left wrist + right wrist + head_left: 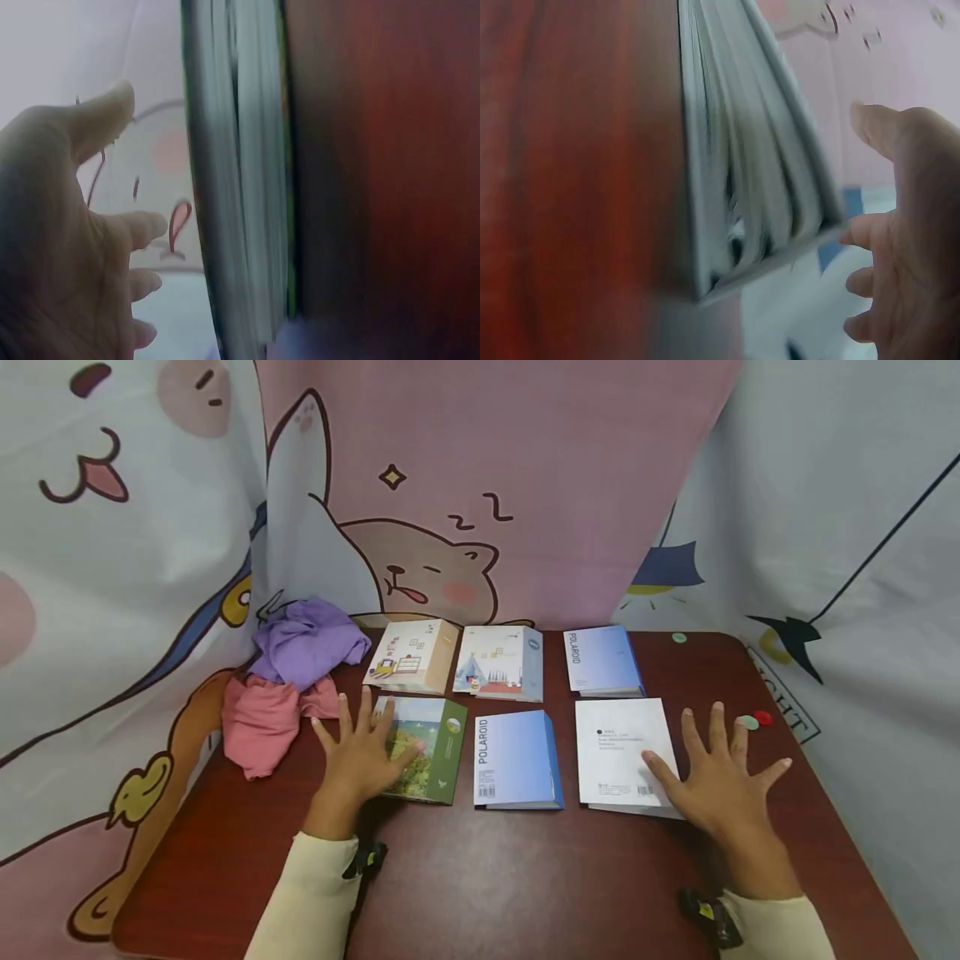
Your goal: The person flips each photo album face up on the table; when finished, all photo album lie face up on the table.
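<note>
My left hand (pixel 358 764), fingers spread, overlaps the left part of a green photo album (pixel 442 760) with a landscape cover in the head view. In the left wrist view the fingers (pixel 135 229) stand beside that album's page edges (pixel 255 172), holding nothing. My right hand (pixel 723 785) is spread too, its thumb overlapping the right edge of a white album (pixel 618 743) lying with a barcode showing. The right wrist view shows this album's open page side (pixel 757 150) next to the straight fingers (pixel 862 281). Between the hands lies a blue Polaroid album (pixel 517 760).
Behind stand a cream album (pixel 412 652), a white album with a tent picture (pixel 498 660) and another blue Polaroid album (pixel 603 660). Purple cloth (pixel 307 643) and pink cloth (pixel 258 722) are heaped at left. Small red (pixel 762 717) and green discs (pixel 678 637) lie at right.
</note>
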The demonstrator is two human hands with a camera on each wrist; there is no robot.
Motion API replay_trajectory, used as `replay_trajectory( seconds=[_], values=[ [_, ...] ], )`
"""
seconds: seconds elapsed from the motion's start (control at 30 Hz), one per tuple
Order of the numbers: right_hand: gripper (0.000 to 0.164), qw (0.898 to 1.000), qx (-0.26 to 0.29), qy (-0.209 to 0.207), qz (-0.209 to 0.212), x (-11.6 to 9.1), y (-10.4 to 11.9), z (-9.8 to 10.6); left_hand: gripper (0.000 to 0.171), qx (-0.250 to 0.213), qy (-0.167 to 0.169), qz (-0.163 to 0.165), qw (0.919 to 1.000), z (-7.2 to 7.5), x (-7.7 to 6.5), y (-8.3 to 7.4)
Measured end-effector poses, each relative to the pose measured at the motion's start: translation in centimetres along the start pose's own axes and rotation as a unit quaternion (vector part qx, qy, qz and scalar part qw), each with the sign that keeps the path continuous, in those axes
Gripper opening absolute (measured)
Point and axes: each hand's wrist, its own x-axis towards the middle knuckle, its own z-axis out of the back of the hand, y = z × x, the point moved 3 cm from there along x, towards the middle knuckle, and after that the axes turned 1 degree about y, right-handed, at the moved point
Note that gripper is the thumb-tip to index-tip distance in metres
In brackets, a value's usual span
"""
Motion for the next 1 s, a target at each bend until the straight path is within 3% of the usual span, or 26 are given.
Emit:
replay_trajectory(
  seconds=[0.3,0.57,0.83,1.0],
  values=[
    [0.104,0.995,-0.001,0.022,0.1,2.8,7.4,2.5,0.11,-0.018,0.019,-0.099,0.9948,-0.5,-1.6,-3.1],
    [0.101,0.986,0.023,0.071,0.149,5.2,14.0,1.1,0.125,-0.079,0.029,-0.19,0.9781,-1.5,-1.5,-2.8],
    [0.099,0.976,0.035,0.114,0.18,6.8,18.5,-1.2,0.129,-0.106,0.044,-0.203,0.9724,-1.9,-1.5,-2.3],
    [0.096,0.96,0.061,0.169,0.215,6.8,21.1,-1.7,0.129,-0.141,0.068,-0.214,0.9641,-2.3,-1.3,-2.1]
  ],
)
